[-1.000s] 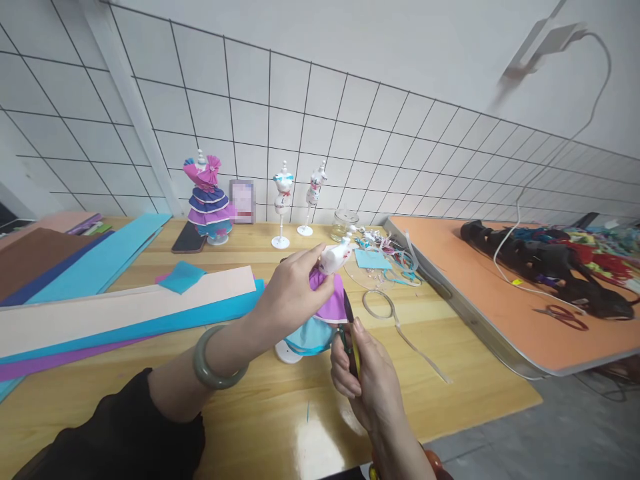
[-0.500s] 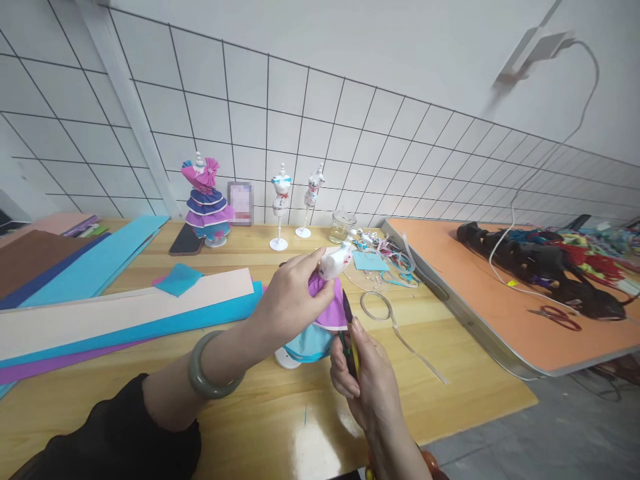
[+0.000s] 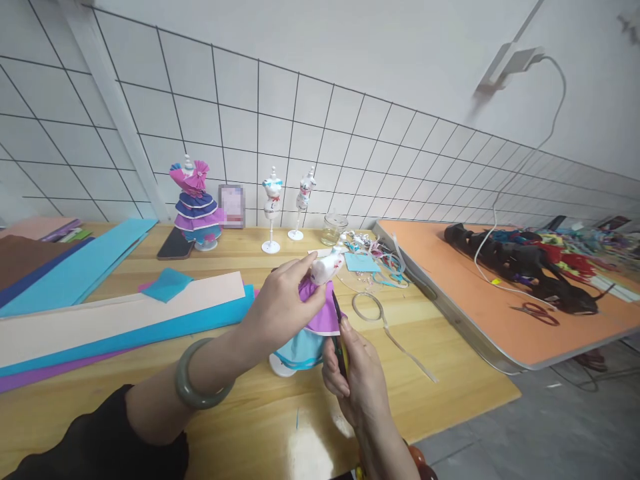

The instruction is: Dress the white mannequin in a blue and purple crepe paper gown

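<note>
Mini dress form (image 3: 326, 268) is in front of the wearer, neck leaning to 1 o'clock, white base (image 3: 281, 366) at 7. Clock below is centred on its purple skirt layer (image 3: 324, 316); light-blue layer (image 3: 302, 349) shows beneath.

Left hand (image 3: 283, 303), 9 o'clock: thumb and fingers pinching the form at the waist, top of the purple layer. Right hand (image 3: 356, 373), 5 o'clock: fingers curled round the scissors (image 3: 337, 308), dark blade up along the right edge of the purple layer. Can't tell if the blades are parted.

Delta vs 1.0 s ago: camera has panned right, so whole scene sits further left in view. Grips look the same. Less of the scissors' green handle loop shows now; scissors still at the same skirt edge.

Surroundings unchanged: fabric strips (image 3: 125, 320) with teal square (image 3: 168, 285) on top, 9 o'clock; ruffled-dress form (image 3: 197, 212) beside a phone (image 3: 175, 246), 10; two skirtless forms (image 3: 273, 200) between 11 and 12; glass jar (image 3: 333, 231), 12; light-blue piece (image 3: 362, 262), 1; coiled ribbon (image 3: 367, 295), 3; red-handled scissors (image 3: 543, 317) on orange board (image 3: 480, 313), well apart at 3.
</note>
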`<state>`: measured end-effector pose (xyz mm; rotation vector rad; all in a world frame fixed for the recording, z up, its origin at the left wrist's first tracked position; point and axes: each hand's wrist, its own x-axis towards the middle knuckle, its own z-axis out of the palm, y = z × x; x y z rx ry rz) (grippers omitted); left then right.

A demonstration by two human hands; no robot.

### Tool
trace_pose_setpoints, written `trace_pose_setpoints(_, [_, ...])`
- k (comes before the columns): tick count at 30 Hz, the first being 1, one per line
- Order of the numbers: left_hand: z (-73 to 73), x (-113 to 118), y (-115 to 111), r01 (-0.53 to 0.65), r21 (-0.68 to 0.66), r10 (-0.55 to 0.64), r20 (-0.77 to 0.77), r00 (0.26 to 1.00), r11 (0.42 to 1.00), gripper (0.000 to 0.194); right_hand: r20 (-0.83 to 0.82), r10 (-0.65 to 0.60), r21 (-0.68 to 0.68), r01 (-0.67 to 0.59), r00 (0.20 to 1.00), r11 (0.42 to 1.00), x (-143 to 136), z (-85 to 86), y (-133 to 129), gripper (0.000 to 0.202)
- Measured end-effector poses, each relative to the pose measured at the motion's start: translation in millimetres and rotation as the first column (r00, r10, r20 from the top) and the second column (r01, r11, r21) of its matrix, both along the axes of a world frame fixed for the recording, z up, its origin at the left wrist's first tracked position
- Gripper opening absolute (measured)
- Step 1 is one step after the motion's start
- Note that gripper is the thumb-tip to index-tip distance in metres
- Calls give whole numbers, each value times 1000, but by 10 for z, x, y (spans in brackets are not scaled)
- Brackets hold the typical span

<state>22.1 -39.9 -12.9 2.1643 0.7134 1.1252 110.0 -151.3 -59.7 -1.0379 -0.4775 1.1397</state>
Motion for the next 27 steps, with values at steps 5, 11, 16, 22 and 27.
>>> trace_pose_setpoints(5, [17, -2, -6, 0, -2, 0, -4, 1000, 1000, 44, -23, -9, 16, 9, 1000, 1000, -2, 1, 1, 53])
trace_pose_setpoints(11, [13, -4, -18, 1, 3, -1, -10, 1000, 1000, 45, -38, 20, 11, -20, 999, 1000, 12, 3, 26, 54])
trace_pose_setpoints(16, [14, -6, -17, 8, -3, -8, -3, 1000, 1000, 46, -22, 29, 22, -29, 999, 999, 19, -18, 42, 56])
trace_pose_setpoints(22, [8, -5, -10, 18, -27, -18, -1, 1000, 999, 47, -46, 11, 34, -9, 999, 999, 21, -26, 50, 53])
trace_pose_setpoints(27, [6, -13, -4, 12, -34, -12, -7, 1000, 999, 47, -40, 17, 47, -15, 999, 999, 28, 22, 61, 51])
